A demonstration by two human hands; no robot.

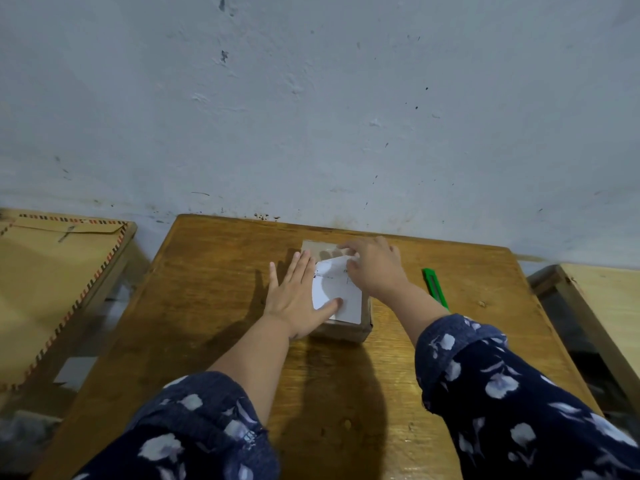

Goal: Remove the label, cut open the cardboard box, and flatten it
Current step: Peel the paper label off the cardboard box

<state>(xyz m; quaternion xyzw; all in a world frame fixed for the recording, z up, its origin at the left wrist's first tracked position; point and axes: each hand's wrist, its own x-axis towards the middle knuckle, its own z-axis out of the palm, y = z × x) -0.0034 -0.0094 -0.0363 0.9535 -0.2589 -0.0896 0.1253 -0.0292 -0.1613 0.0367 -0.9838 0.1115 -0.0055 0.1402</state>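
A small brown cardboard box [341, 330] stands on the wooden table [214, 299] near the wall. A white label [341, 292] lies on its top, with its far corner lifted off the cardboard. My left hand [299, 296] presses flat on the box's left side, fingers straight, thumb on the label. My right hand [372, 268] pinches the label's lifted far corner. A green utility knife [434, 287] lies on the table just right of my right forearm.
A large brown envelope with a striped border [52, 285] lies on a stand to the left. Another wooden piece [602, 306] sits at the right. The grey wall [311, 116] rises right behind the table.
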